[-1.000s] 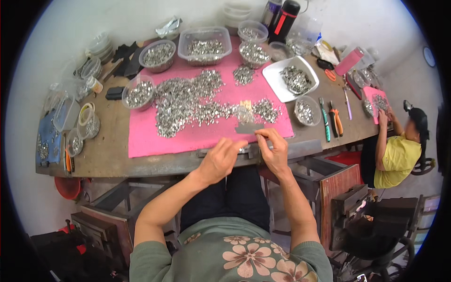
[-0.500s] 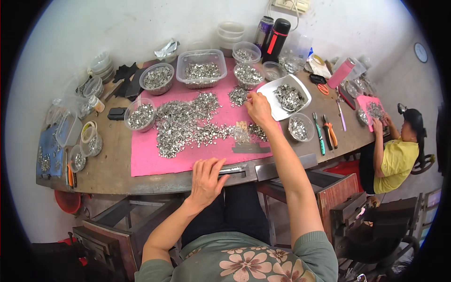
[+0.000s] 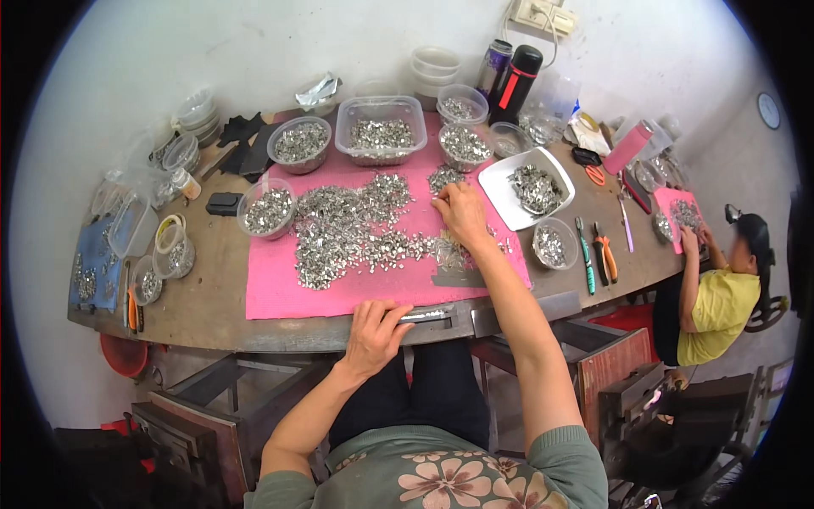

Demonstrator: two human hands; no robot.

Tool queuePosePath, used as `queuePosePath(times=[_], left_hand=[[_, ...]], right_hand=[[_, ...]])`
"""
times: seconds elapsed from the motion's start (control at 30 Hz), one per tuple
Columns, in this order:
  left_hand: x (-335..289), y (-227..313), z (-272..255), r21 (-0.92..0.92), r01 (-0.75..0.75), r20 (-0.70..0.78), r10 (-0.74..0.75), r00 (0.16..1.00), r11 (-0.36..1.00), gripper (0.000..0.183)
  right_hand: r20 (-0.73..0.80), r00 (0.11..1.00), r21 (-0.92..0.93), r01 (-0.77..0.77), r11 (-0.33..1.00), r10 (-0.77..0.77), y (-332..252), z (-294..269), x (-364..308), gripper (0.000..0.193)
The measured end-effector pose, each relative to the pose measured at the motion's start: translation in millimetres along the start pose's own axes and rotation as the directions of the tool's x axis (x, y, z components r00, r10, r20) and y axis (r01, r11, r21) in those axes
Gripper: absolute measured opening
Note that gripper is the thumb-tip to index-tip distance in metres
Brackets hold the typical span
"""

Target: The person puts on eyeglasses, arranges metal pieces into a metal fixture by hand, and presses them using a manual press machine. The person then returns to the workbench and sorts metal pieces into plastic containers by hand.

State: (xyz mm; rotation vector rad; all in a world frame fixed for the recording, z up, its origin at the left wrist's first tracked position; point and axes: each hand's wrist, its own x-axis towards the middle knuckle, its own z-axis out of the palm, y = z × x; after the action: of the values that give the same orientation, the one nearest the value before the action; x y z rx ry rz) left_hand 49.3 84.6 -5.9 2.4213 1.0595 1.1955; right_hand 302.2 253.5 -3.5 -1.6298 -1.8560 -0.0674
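My left hand (image 3: 373, 339) is at the table's front edge, fingers curled together. Its thumb and forefinger meet at the left end of a slotted metal bar (image 3: 432, 315) in which a shiny narrow row shows. Whatever they pinch is too small to make out. My right hand (image 3: 463, 216) is over the pink mat (image 3: 275, 297), fingertips drawn together just below a small heap of metal pieces (image 3: 444, 177); their contents are hidden. A broad spread of small silvery metal pieces (image 3: 326, 229) covers the mat's middle. My right forearm passes over the mat's right side.
A clear tub (image 3: 381, 154) and round bowls (image 3: 298, 161) of metal pieces line the back. Right of the mat are a white dish (image 3: 509, 212), a small bowl (image 3: 555, 263) and orange-handled pliers (image 3: 605, 254). Another person (image 3: 716, 297) in yellow works at far right.
My right hand has drawn back slightly from the small heap toward me. My left fingers have closed in at the metal bar's end. The whole view has shifted a little.
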Motion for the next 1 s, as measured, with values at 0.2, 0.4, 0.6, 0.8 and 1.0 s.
queuePosePath(times=[0.2, 0.4, 0.6, 0.8, 1.0], left_hand=[[-1, 2, 2, 0.01, -0.008, -0.033, 0.009, 0.999, 1.0, 0.035], [-2, 1, 2, 0.005, -0.009, -0.023, 0.009, 1.0, 1.0, 0.035], [-5, 2, 0, 0.019, 0.006, -0.023, -0.005, 1.0, 1.0, 0.034], [-4, 4, 4, 0.002, -0.002, -0.021, 0.002, 1.0, 1.0, 0.034], [-2, 1, -2, -0.013, 0.025, -0.024, -0.025, 0.999, 1.0, 0.034]], right_hand=[[0.059, 0.997, 0.008, -0.042, 0.999, 0.042, -2, 1, 4, 0.018], [0.107, 0.992, 0.039, -0.066, 0.997, 0.062, -2, -5, 10, 0.015], [0.09, 0.995, 0.035, 0.029, 0.999, -0.032, -2, -2, 2, 0.016], [0.129, 0.991, -0.015, 0.041, 0.999, -0.039, -4, -12, -2, 0.013], [0.113, 0.989, 0.279, 0.062, 0.958, -0.097, -50, -89, -56, 0.009]])
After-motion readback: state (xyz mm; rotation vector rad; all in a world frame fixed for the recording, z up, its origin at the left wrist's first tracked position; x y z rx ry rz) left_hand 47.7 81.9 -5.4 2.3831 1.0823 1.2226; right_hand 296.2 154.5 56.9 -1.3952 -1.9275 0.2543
